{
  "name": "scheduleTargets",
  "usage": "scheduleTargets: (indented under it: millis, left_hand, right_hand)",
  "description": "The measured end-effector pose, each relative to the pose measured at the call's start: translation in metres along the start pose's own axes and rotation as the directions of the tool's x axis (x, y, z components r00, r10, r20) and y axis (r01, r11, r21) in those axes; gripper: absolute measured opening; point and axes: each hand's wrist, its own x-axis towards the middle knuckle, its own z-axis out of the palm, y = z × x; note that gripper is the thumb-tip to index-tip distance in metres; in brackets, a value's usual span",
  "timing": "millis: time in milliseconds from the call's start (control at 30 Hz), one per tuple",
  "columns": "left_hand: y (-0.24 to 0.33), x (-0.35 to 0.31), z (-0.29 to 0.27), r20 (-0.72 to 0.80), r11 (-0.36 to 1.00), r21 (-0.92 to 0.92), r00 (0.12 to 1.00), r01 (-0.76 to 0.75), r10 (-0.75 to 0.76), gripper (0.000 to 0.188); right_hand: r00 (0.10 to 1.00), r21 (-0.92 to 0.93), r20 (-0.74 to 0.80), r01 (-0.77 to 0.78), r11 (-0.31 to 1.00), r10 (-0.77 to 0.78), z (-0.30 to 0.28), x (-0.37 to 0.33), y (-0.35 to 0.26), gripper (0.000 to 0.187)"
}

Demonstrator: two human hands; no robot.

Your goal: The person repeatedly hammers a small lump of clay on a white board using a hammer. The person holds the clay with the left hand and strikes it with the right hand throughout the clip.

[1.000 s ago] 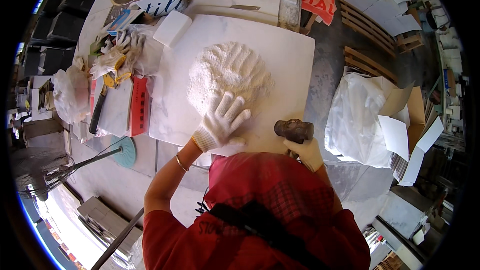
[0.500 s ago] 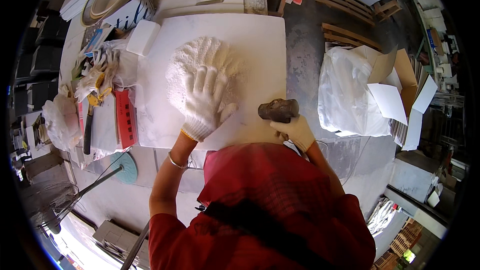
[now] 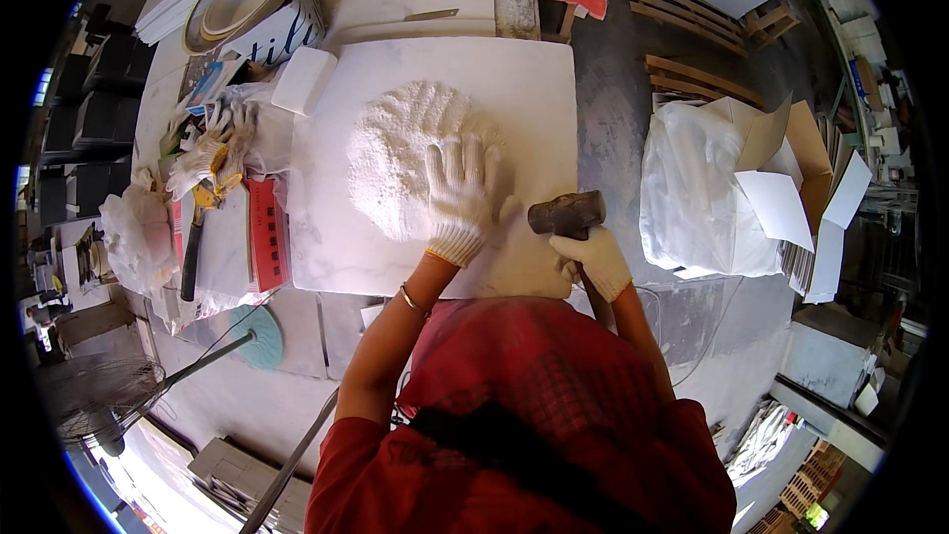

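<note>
White powder [image 3: 390, 163] lies heaped under and left of the gloved left hand [image 3: 461, 188], which is flat with fingers slightly parted; right hand [image 3: 599, 259], farther right, grips a hammer [image 3: 566, 214], dark head just beyond it.

One hammer [image 3: 566, 214], one powder heap [image 3: 393, 160], one fan [image 3: 102, 391]

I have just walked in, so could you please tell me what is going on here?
A person in a red shirt is at a flat, pale slab bearing a rough, white powdery mound. Their white-gloved left hand is held open over the mound's near right side; contact is hard to tell. Their pale-gloved right hand grips a dark, blocky-headed hammer by the slab's right edge.
</note>
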Motion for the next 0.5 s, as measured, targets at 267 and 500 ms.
scheduleTargets:
  millis: [267, 500]
  left_hand:
    - [-0.079, -0.016, -0.054, -0.059, 0.942, -0.079, 0.942, 0.326, -0.33, 0.1]
    - [-0.078, -0.03, -0.032, -0.175, 0.881, -0.105, 0.864, 0.46, -0.472, 0.106]
  right_hand:
    - [0.998, -0.081, -0.049, 0.039, 0.996, -0.043, 0.035, -0.016, -0.038, 0.031]
    - [0.952, -0.483, 0.186, 0.305, 0.82, -0.244, 0.107, 0.025, -0.097, 0.037]
